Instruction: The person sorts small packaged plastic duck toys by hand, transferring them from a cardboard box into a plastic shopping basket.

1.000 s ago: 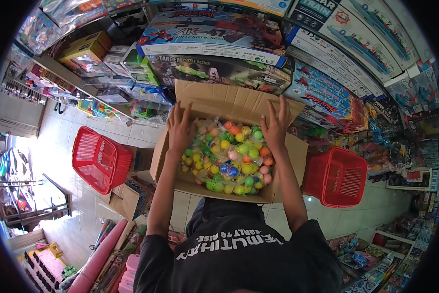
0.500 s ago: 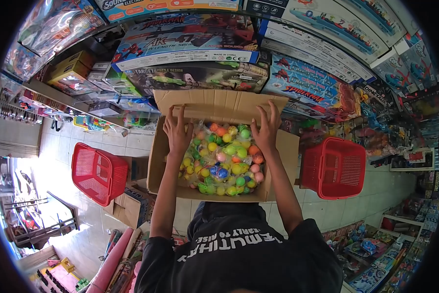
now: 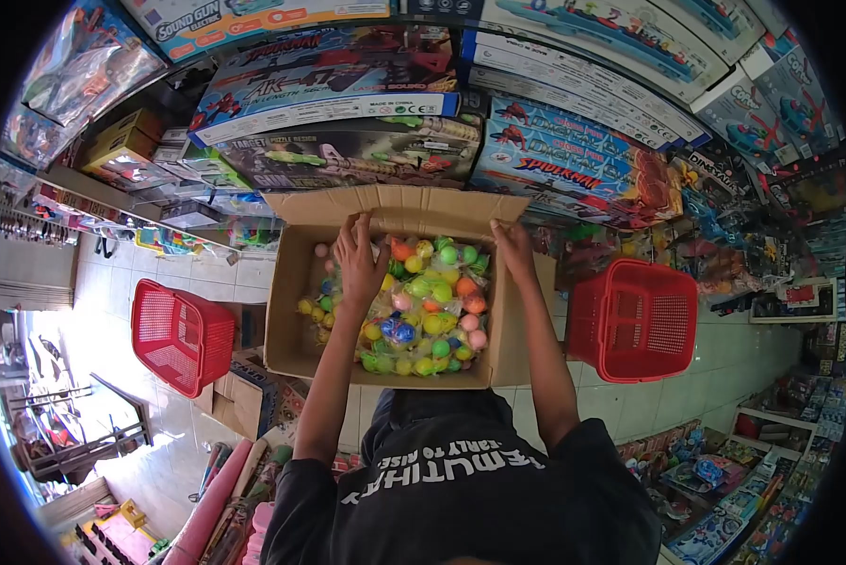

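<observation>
An open cardboard box [image 3: 285, 325] stands in front of my body, its back flap [image 3: 414, 206] raised. Inside lie many small colourful balls [image 3: 434, 325], yellow, green, orange and pink, bundled in clear plastic bags. My left hand [image 3: 361, 266] is above the balls at the back of the box, fingers stretched and slightly apart, tips near the base of the back flap. At the back right corner, my right hand [image 3: 514, 249] grips the cardboard, thumb on the near side; its other fingers are partly hidden.
A red plastic basket [image 3: 223, 331] stands on the left, and another red basket [image 3: 574, 334] on the right. Boxed toys [image 3: 338, 155] are stacked right behind the cardboard box. Flattened cardboard [image 3: 233, 403] lies at lower left, beside rolled material [image 3: 218, 504].
My left hand has moved rightward over the balls relative to the box. My right hand has come off the back flap's face to the back right corner. The whole view has shifted slightly.
</observation>
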`<state>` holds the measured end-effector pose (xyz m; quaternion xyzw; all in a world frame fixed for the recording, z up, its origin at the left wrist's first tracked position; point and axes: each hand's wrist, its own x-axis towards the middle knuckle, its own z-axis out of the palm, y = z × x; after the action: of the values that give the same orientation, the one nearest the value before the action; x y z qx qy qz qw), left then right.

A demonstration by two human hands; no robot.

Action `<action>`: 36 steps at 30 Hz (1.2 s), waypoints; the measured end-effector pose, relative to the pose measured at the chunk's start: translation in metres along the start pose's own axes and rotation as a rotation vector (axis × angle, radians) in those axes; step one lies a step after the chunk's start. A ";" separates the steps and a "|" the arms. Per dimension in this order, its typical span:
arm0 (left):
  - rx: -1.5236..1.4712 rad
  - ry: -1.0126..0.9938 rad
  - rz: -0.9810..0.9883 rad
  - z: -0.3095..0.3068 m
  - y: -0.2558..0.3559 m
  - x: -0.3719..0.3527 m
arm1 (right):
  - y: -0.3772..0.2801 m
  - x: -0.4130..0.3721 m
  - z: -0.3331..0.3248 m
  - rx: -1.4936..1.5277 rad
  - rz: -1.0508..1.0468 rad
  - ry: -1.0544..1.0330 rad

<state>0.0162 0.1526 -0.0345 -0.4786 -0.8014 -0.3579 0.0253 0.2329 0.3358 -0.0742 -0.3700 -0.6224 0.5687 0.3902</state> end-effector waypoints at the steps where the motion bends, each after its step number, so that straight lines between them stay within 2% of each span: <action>1: 0.001 -0.003 0.001 0.003 0.002 -0.002 | 0.002 0.000 -0.002 -0.032 0.041 -0.043; 6: 0.080 0.130 -0.007 0.008 0.013 0.004 | 0.001 0.004 -0.007 -0.045 0.120 -0.144; 9: 0.176 0.123 0.053 -0.006 0.017 0.018 | 0.014 0.014 -0.007 -0.146 0.046 -0.122; 11: 0.222 0.077 0.074 -0.008 0.007 0.023 | 0.020 0.019 -0.006 -0.228 0.174 -0.125; 14: 0.348 -0.192 0.139 -0.007 -0.007 0.021 | 0.025 0.016 0.000 -0.189 0.052 -0.031; 17: 0.411 -0.217 0.184 0.003 -0.023 0.015 | 0.022 0.018 -0.008 -0.249 0.096 -0.119; 21: 0.436 -0.216 0.172 0.008 -0.024 0.011 | 0.007 0.014 -0.007 -0.330 0.056 -0.054; 24: 0.426 -0.239 0.186 0.002 -0.021 0.010 | 0.010 0.012 -0.008 -0.390 0.157 -0.132; 26: 0.447 -0.267 0.183 0.000 -0.020 0.012 | -0.015 0.006 -0.004 -0.356 0.052 -0.092; 29: 0.388 -0.248 0.182 -0.004 -0.016 0.014 | 0.022 0.015 -0.006 -0.288 -0.040 -0.048; 33: 0.295 -0.204 0.230 -0.007 -0.015 0.010 | 0.002 -0.003 -0.003 -0.377 0.025 0.011; 35: 0.262 -0.176 0.262 -0.009 -0.012 0.006 | 0.013 -0.010 0.000 -0.598 -0.302 0.209; 36: 0.257 -0.178 0.266 -0.010 -0.010 0.004 | 0.008 -0.017 0.001 -0.602 -0.300 0.214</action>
<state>0.0028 0.1465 -0.0310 -0.6028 -0.7694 -0.2022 0.0622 0.2391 0.3205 -0.0830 -0.4303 -0.7653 0.2539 0.4058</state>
